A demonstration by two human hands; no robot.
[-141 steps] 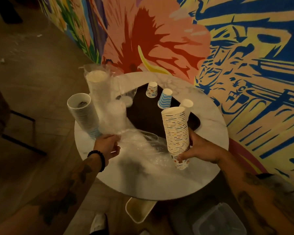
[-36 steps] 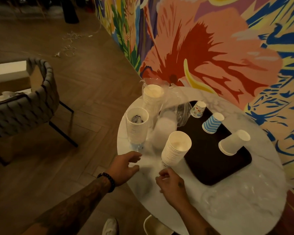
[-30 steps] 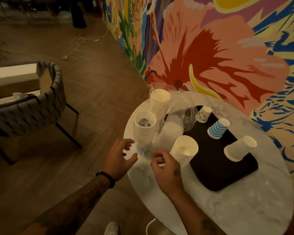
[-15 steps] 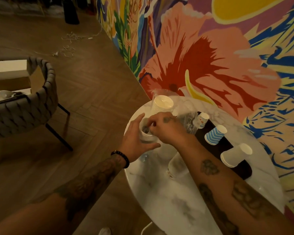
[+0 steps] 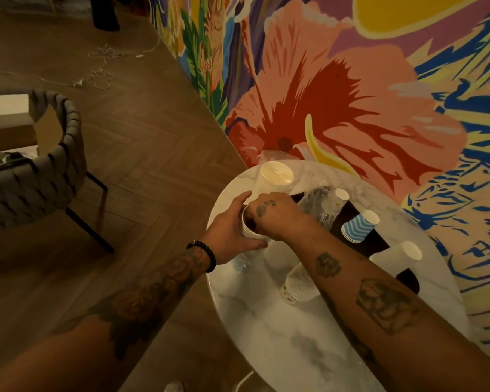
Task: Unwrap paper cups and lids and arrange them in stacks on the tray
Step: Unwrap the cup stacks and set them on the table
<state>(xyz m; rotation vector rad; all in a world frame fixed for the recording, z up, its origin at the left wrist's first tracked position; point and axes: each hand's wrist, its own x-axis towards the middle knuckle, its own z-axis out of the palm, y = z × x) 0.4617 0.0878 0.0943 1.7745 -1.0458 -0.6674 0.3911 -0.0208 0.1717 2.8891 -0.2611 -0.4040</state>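
A stack of white paper cups (image 5: 248, 229) is gripped around its upper side by the left hand (image 5: 229, 233), thumb and fingers curled about it, at the far left edge of a round marble table (image 5: 266, 335). The right hand (image 5: 277, 216) is laid over the mouth of the same stack with its fingertips dipped inside; whether anything is pinched there cannot be told. Six groups of cups are counted in all. Three are seen on the dark tray (image 5: 378, 243): a small patterned cup (image 5: 340, 197) at the far end, a blue-striped stack (image 5: 357, 227) in the middle, and a plain white stack (image 5: 396, 254), tilted, at the near end. Three are seen off the tray: the held stack, a taller stack in clear plastic (image 5: 275, 176) just behind it, and a printed stack (image 5: 297, 285) standing on the marble, partly hidden under the right forearm. A crumpled clear wrapper (image 5: 320, 205) is seen between the right hand and the patterned cup. A beaded bracelet (image 5: 207, 256) is worn on the left wrist. A woven chair (image 5: 40, 171) is placed well apart on the wooden floor, and a floral mural (image 5: 337, 94) is seen behind the table.
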